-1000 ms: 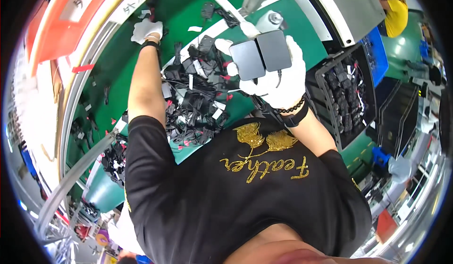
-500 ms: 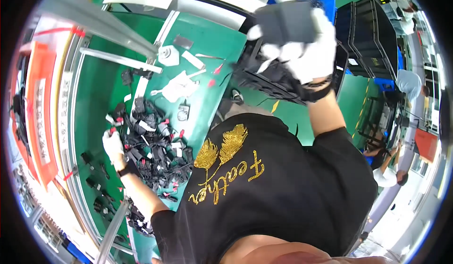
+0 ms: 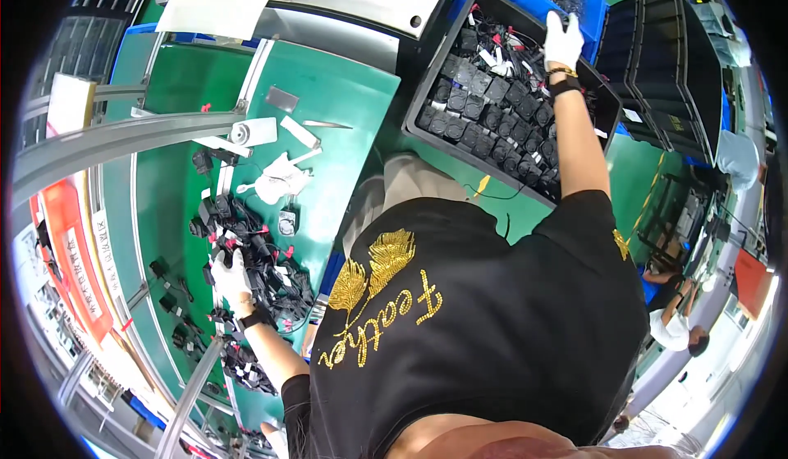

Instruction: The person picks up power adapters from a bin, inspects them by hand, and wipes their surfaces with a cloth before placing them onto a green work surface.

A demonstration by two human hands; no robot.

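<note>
My right hand [image 3: 563,43], in a white glove, is over the far right side of a black crate [image 3: 417,128], near a blue bin [image 3: 597,14]. Its fingers are spread and no object shows in them. Black power adapters [image 3: 492,117] stand in close rows inside the crate, with loose cables and red and white bits behind them. At the left, my gloved left hand [image 3: 231,276] rests at the edge of a tangled pile of black adapters and cables [image 3: 275,274] on the green bench [image 3: 345,89]. Its fingers look apart; their undersides are hidden.
On the bench lie a white bottle [image 3: 253,132], a crumpled white cloth [image 3: 281,180], tweezers [image 3: 327,124] and a lone adapter [image 3: 287,222]. A metal frame bar [image 3: 123,151] crosses the left side. Stacked black crates [image 3: 669,73] stand at right; a person [image 3: 680,328] sits beyond.
My right hand has moved away to the far side of the crate, and the dark block it held is out of it. My left hand has shifted slightly down and right along the pile.
</note>
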